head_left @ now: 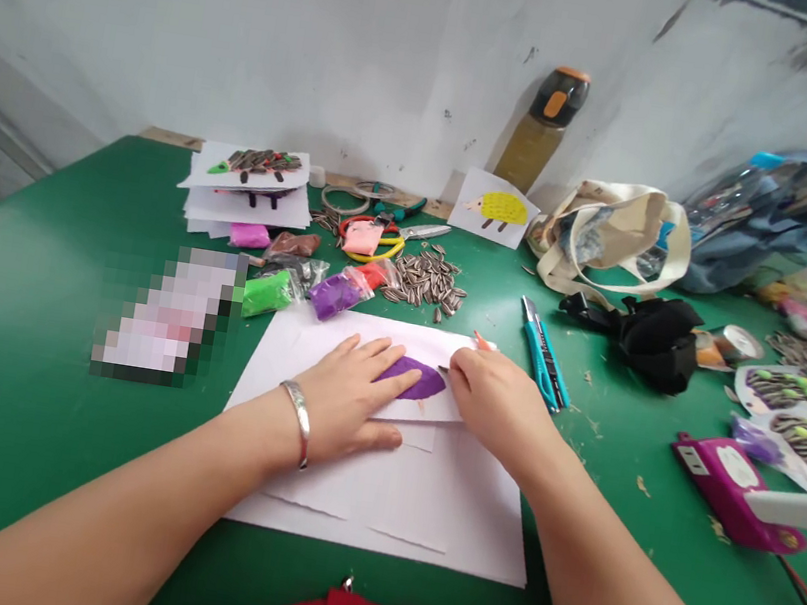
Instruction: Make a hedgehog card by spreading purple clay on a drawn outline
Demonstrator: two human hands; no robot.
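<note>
A purple leaf-like shape (pixel 420 382) lies on a small white sheet, on top of larger white paper (pixel 463 514). My left hand (pixel 350 401), with a silver bracelet at the wrist, rests flat with its fingers spread, its fingertips over the left part of the purple shape. At the right end of the shape, my right hand (pixel 481 390) is closed in a pinch. A thin dark tip shows at its fingers and an orange end sticks out above them; the rest of what it holds is hidden.
Behind the paper are sunflower seeds (pixel 428 281), a purple clay bag (pixel 338 293), a green clay bag (pixel 266 293) and scissors (pixel 425 232). A blue cutter (pixel 544 354) and magenta device (pixel 740 489) lie right, a blurred object (pixel 170 313) left. A bottle (pixel 543 126) stands by the wall.
</note>
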